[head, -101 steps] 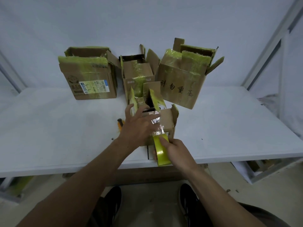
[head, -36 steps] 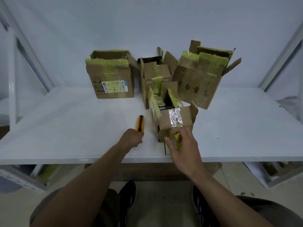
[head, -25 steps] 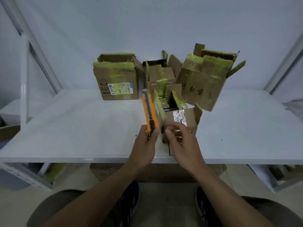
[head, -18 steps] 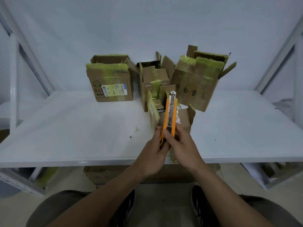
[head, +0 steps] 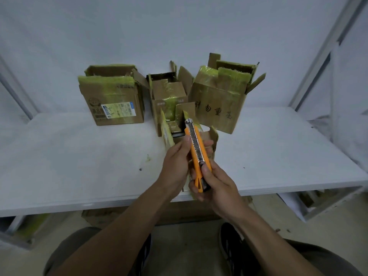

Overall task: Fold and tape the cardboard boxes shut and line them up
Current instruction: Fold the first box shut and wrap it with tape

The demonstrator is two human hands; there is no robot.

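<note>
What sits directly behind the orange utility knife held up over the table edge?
A small open cardboard box, flaps up and edged with yellow-green tape. The left hand, right hand and utility knife cover its front and top, so its inside cannot be seen.

Three open boxes are standing along the far middle of the table (head: 69,156): left box (head: 113,100), middle box (head: 169,94), right box (head: 219,102). A narrow gap is showing between left and middle, with a raised flap leaning into it. No gap is showing between middle and right. A small box (head: 169,134) is sitting just near of the middle one. The left hand (head: 175,162) and right hand (head: 215,184), gripping the utility knife (head: 197,154), are filling the near centre. Wide lanes are lying open at the far-left and far-right sides of the tabletop.
</note>
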